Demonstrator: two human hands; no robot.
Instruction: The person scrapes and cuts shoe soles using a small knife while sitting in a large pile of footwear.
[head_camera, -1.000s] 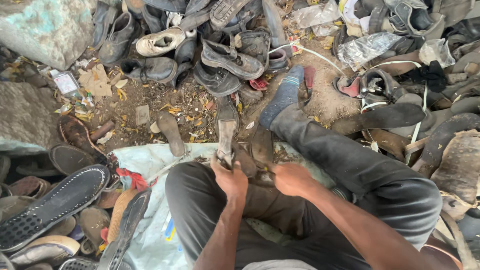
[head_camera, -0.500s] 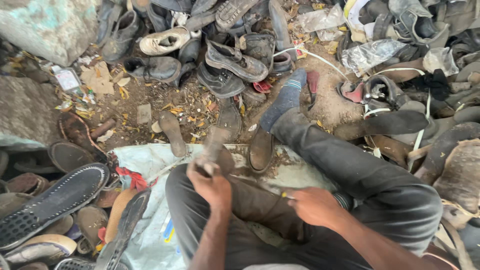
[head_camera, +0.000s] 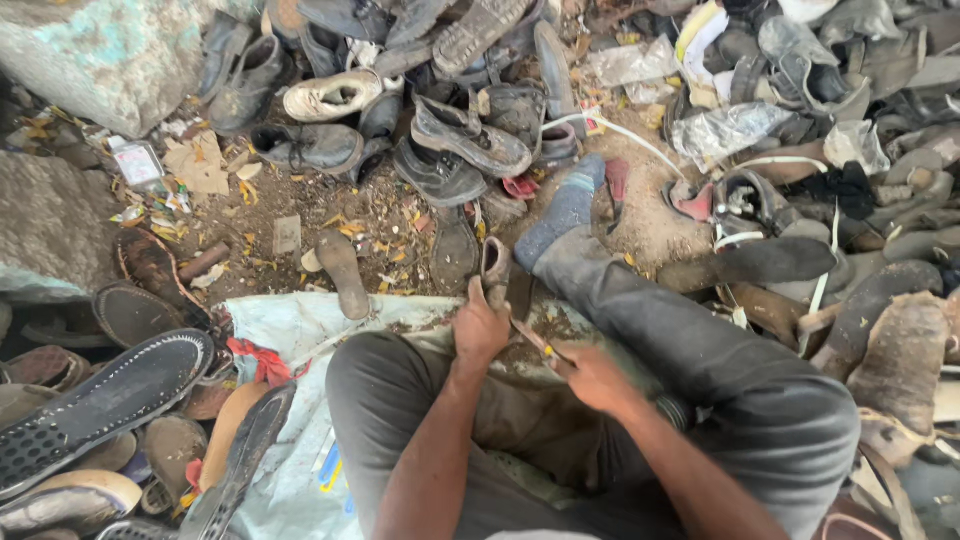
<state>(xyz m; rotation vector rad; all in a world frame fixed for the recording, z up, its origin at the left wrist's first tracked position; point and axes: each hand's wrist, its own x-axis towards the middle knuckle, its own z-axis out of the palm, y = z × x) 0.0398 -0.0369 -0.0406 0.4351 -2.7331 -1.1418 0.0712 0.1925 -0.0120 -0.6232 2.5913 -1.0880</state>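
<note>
1. The left hand (head_camera: 480, 328) grips a worn brown shoe sole (head_camera: 495, 270), upright, above the lap.
2. The right hand (head_camera: 590, 378) closes around a thin blade-like tool (head_camera: 535, 340), its tip near the sole's base.
3. Around lie a pale sack (head_camera: 290, 330), a grey-socked foot (head_camera: 565, 210) and piled old shoes (head_camera: 470, 135).

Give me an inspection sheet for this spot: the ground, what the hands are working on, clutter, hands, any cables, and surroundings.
Surface: dirt ground with scattered scraps; a pale sheet lies under the seated person.
Job's things: a worn shoe sole, held on end; a thin tool angled toward it.
Clutter: loose soles, including a black perforated sole and a brown sole.
Hands: left hand grips the worn shoe sole; right hand holds the thin tool.
Cables: a white cord across the ground.
Surroundings: a heap of old shoes; large stones to the left.
</note>
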